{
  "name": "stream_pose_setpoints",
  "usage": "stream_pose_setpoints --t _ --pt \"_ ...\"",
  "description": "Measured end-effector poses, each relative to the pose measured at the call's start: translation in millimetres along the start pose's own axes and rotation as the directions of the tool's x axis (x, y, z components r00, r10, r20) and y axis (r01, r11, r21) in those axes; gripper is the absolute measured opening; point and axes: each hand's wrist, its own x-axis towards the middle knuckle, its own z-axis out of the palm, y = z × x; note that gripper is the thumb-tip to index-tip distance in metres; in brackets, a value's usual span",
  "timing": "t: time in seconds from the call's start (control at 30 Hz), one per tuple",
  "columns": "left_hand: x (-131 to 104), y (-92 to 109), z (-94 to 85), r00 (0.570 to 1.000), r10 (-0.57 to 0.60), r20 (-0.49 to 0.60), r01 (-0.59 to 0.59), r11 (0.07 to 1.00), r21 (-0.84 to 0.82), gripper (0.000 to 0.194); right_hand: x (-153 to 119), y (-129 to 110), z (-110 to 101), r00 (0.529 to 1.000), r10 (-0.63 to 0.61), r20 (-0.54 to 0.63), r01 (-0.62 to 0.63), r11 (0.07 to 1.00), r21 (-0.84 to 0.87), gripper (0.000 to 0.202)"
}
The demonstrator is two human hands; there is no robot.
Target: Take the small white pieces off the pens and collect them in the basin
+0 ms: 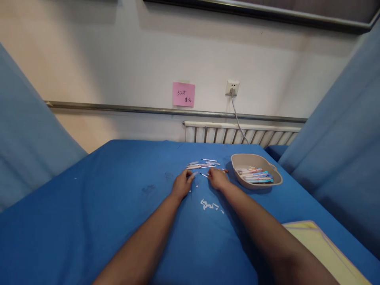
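My left hand [181, 184] is closed in a pinch on a pale, see-through pen barrel [194, 174] that points to the right. Facing it across a small gap, my right hand [218, 179] pinches a thin white pen refill [204, 175] with a dark tip toward the left. Just beyond both hands lies a loose pile of pen parts [198, 166], with one refill [209, 160] apart behind it. A small orange-brown piece [225, 170] shows beside my right hand. Small white pieces [208, 204] lie scattered on the cloth between my forearms.
A beige basin [277, 179] holding several pens [255, 176] stands right of my hands. Blue cloth [124, 190] covers the table. A yellow folder-like item [317, 241] lies at the lower right. Blue curtains [341, 118] hang on both sides; a radiator [219, 132] is behind.
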Motion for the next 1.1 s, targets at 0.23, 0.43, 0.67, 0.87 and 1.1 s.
stream_pose_setpoints --t 0.23,0.43,0.67,0.87,1.1 --pt "-21.0 -5.5 -12.3 0.980 -0.186 0.066 0.195 0.862 -0.468 0.024 2.5 -18.4 -13.6 1.000 -0.007 0.030 0.004 0.996 0.091 0.017" --pt "-30.7 3.2 -27.7 0.947 -0.232 0.220 0.320 0.658 -0.682 0.028 -1.0 -30.4 -4.9 0.995 0.058 -0.079 -0.028 0.939 0.343 0.006" --pt "-32.2 4.1 -34.1 0.924 -0.259 0.280 0.380 0.567 -0.731 0.029 -6.0 -42.9 12.0 0.954 0.158 -0.256 0.067 0.717 0.693 0.033" --pt "-28.2 6.2 -28.1 0.919 -0.270 0.287 0.393 0.585 -0.709 0.036 -32.9 -26.6 10.4 0.971 0.130 -0.203 0.117 0.482 0.868 0.039" --pt "-26.8 15.7 -23.7 0.932 -0.198 0.303 0.343 0.747 -0.569 0.030 -42.6 -2.5 15.3 0.982 0.179 -0.066 0.015 0.270 0.963 0.029"
